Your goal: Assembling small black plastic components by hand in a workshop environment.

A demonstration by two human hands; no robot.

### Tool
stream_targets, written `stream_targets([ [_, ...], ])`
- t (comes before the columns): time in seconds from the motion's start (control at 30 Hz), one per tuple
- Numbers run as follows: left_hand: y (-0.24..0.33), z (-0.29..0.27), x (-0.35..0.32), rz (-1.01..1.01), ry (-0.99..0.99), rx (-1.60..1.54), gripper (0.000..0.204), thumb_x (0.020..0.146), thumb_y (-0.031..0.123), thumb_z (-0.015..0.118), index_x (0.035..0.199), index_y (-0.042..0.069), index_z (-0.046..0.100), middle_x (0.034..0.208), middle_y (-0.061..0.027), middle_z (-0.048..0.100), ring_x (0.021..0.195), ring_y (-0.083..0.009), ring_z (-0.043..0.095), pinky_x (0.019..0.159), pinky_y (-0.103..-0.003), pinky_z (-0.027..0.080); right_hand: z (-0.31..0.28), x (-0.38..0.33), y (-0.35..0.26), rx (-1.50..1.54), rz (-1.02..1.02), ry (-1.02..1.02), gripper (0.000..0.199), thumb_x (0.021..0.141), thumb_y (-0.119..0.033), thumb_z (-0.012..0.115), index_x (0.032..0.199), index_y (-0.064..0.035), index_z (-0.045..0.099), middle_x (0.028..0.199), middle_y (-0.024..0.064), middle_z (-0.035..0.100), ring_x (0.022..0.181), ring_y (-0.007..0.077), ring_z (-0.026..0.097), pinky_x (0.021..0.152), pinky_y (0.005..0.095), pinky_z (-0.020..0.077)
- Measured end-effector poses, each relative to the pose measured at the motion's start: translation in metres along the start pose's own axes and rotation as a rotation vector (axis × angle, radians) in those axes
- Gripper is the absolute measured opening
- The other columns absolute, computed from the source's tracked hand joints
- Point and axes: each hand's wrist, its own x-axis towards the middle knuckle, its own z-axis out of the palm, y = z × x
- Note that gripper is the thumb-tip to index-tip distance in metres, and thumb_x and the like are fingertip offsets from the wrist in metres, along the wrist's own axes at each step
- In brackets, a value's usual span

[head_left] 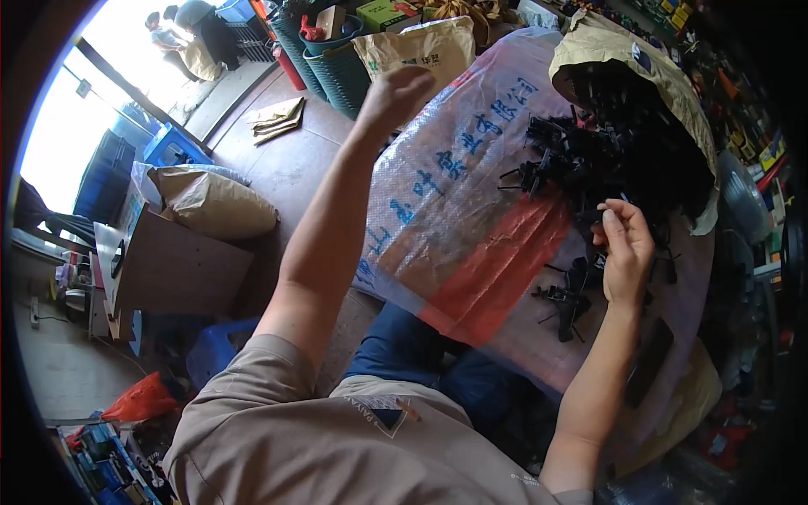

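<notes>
My left hand [399, 94] is stretched far forward, past the left edge of the covered work surface and in front of an upright brown paper sack [421, 52]. Its fingers are smeared and partly turned from view, so I cannot tell what they do. My right hand [627, 257] is raised over the right part of the surface, fingers curled and closed. Whatever it holds is too small or hidden to name. Around it lie black plastic parts with thin prongs [562, 305]. A larger heap of them [581, 151] spills from the mouth of a big paper sack [623, 42].
Translucent woven sheeting [421, 227] with a red stripe [505, 269] covers the surface. Green ribbed baskets [332, 76] stand beyond. Folded paper sacks [278, 119] lie on the floor, and a full sack [219, 202] rests by a cabinet [181, 261]. Two people are outside the doorway.
</notes>
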Motion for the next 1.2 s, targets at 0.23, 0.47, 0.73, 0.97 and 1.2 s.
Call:
stream_targets([
  [0.23, 0.107, 0.113, -0.066, 0.056, -0.672, -0.322, 0.043, 0.086, 0.034, 0.070, 0.112, 0.000, 0.064, 0.096, -0.0077, 0.068, 0.082, -0.0137, 0.063, 0.075, -0.029, 0.052, -0.009, 0.007, 0.007, 0.340, -0.049, 0.039, 0.020, 0.093, -0.007, 0.056, 0.111, -0.0021, 0.061, 0.106, 0.0061, 0.065, 0.080, 0.0109, 0.061, 0.073, 0.0254, 0.0489],
  [0.47, 0.151, 0.164, -0.079, -0.015, -0.594, -0.472, 0.026, 0.089, 0.020, 0.068, 0.100, -0.002, 0.060, 0.087, -0.0057, 0.065, 0.082, -0.0098, 0.058, 0.073, -0.026, 0.048, -0.015, 0.007, 0.002, 0.381, -0.142, 0.107, 0.019, 0.095, -0.008, 0.056, 0.108, 0.0012, 0.065, 0.091, 0.0051, 0.066, 0.074, 0.0104, 0.058, 0.069, 0.0228, 0.0466],
  [0.73, 0.127, 0.191, -0.093, 0.148, -0.454, -0.430, 0.017, 0.093, 0.004, 0.056, 0.108, -0.003, 0.058, 0.090, -0.0050, 0.064, 0.086, -0.0097, 0.060, 0.077, -0.024, 0.048, -0.026, 0.009, 0.010, 0.130, -0.125, 0.047, 0.019, 0.091, -0.005, 0.059, 0.108, -0.0003, 0.065, 0.088, 0.0015, 0.065, 0.077, 0.0080, 0.059, 0.073, 0.0208, 0.0477],
  [0.97, 0.116, 0.185, -0.091, 0.052, -0.517, -0.563, 0.024, 0.091, 0.004, 0.059, 0.115, -0.003, 0.056, 0.100, -0.0075, 0.063, 0.089, -0.0125, 0.061, 0.082, -0.026, 0.049, -0.020, 0.007, 0.011, 0.093, -0.164, -0.008, 0.018, 0.090, -0.004, 0.061, 0.107, 0.0007, 0.064, 0.107, 0.0030, 0.061, 0.089, 0.0083, 0.058, 0.080, 0.0221, 0.0483],
  [1.2, 0.124, 0.183, -0.093, 0.020, -0.530, -0.559, 0.020, 0.090, 0.002, 0.059, 0.110, -0.004, 0.058, 0.094, -0.0074, 0.065, 0.090, -0.0125, 0.062, 0.081, -0.026, 0.050, -0.025, 0.008, 0.014, 0.052, -0.126, -0.008, 0.019, 0.090, -0.003, 0.059, 0.108, 0.0012, 0.064, 0.103, 0.0019, 0.061, 0.087, 0.0079, 0.058, 0.080, 0.0215, 0.0477],
])
